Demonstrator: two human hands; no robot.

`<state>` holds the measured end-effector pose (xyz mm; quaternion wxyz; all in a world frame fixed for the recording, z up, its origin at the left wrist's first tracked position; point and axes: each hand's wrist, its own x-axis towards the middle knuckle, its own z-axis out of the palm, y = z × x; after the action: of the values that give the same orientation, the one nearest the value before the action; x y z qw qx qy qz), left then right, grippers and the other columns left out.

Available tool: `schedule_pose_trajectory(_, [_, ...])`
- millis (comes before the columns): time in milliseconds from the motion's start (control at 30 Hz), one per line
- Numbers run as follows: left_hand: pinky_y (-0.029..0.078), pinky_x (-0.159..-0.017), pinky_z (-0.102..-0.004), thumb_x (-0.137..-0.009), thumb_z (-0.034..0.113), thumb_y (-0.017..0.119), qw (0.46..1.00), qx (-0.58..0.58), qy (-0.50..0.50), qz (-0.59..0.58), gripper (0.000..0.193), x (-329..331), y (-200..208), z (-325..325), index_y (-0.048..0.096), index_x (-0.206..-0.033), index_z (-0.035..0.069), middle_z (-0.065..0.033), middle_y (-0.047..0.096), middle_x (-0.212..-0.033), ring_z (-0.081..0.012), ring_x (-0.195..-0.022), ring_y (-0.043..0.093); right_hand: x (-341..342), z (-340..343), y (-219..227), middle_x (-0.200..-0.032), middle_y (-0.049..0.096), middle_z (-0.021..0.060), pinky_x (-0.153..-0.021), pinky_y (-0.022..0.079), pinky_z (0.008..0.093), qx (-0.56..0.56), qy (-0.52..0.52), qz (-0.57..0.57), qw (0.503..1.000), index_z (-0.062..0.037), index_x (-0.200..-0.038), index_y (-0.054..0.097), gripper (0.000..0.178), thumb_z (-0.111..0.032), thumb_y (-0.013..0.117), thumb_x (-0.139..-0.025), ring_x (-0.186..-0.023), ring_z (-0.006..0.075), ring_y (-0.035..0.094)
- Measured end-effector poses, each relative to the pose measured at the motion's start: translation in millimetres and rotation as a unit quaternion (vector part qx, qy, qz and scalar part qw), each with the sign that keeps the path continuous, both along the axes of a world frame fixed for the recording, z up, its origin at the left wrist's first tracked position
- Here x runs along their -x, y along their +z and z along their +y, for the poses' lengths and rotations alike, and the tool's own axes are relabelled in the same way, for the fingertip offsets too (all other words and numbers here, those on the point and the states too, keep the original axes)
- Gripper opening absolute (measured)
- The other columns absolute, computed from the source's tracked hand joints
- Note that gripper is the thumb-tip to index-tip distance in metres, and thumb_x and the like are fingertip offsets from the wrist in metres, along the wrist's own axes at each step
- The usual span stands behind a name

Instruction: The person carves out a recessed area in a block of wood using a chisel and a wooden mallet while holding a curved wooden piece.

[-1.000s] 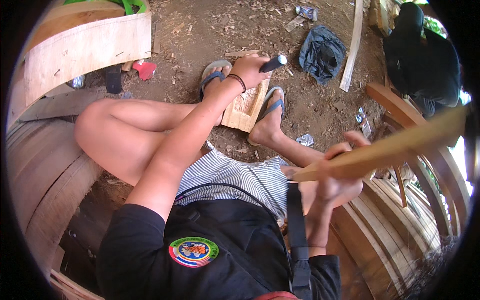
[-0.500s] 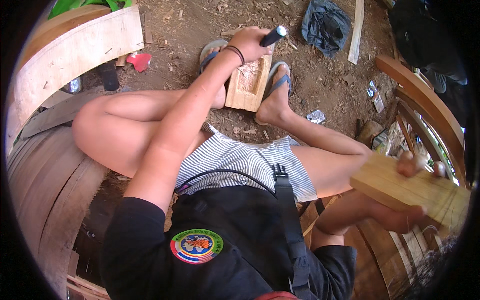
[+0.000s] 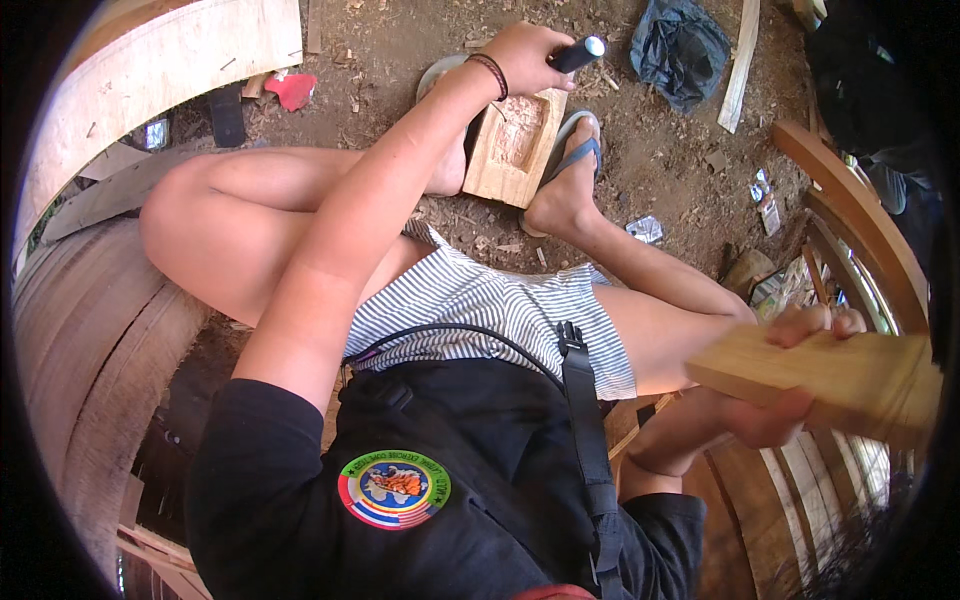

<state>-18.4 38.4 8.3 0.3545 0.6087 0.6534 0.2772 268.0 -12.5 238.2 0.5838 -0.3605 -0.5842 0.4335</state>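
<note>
The block lies on the ground, between the left foot and the right foot, with its hollow facing up. The left grip is near its far end, with the fingers wrapped around a dark handle. What the handle carries below is hidden, so I cannot tell if it touches the wood. The right grip is out at the side, pinching the board, with the thumb on one side and the fingers on the other.

The block should be stiff and rather heavy, I think, and not slippery, because its wood looks dry and raw. It is best taken by its long outer sides, as the thinner rim around the hollow could splinter. The board is probably also stiff but lighter; a hold across its width seems the safe one.

Compared with one second ago, the board has moved away from the lap to the person's right, and it now shows its broad face more clearly. The left grip has kept the handle, and the block has stayed between the feet; it sits higher in the view, but the bag is higher too, so probably the head has moved.
</note>
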Motion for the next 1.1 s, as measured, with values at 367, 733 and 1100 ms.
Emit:
schedule_pose_trajectory(367, [0.055, -0.081, -0.0416, -0.07, 0.037, 0.082, 1.0, 0.005, 0.027, 0.01, 0.039, -4.5, -6.6, -2.5, 0.072, -0.102, 0.017, -0.0114, 0.072, -0.089, -0.0313, -0.086, 0.07, -26.1, -8.3, -10.7, -0.135, 0.051, 0.0205, -0.099, 0.046, 0.0406, 0.058, 0.059, -0.301, 0.95, -0.0028, -0.147, 0.04, 0.081, -0.009, 0.071, -0.073, -0.118, 0.0285, 0.056])
schedule_pose_trajectory(733, [0.052, -0.086, -0.0425, -0.077, 0.036, 0.079, 0.994, -0.077, 0.041, 0.06, 0.038, -12.1, -17.2, -5.2, 0.068, -0.104, 0.011, -0.012, 0.071, -0.096, -0.0306, -0.093, 0.068, -9.3, -28.8, -120.3, -0.141, 0.049, 0.0215, -0.099, 0.046, 0.0381, 0.166, 0.093, -0.391, 0.901, 0.0015, -0.15, 0.033, 0.083, -0.007, 0.069, -0.075, -0.118, 0.0267, 0.055])
schedule_pose_trajectory(1100, [0.053, -0.069, -0.0395, -0.082, 0.022, 0.074, 0.981, 0.007, 0.145, -0.125, 0.032, -1.6, -88.9, 28.3, 0.062, -0.105, 0.003, -0.0127, 0.068, -0.086, -0.0238, -0.077, 0.067, 4.9, -2.2, -110.7, -0.14, 0.05, 0.0145, -0.091, 0.048, 0.0303, 0.397, 0.025, -0.181, 0.9, -0.0023, -0.154, 0.029, 0.082, -0.01, 0.064, -0.08, -0.106, 0.0167, 0.06])
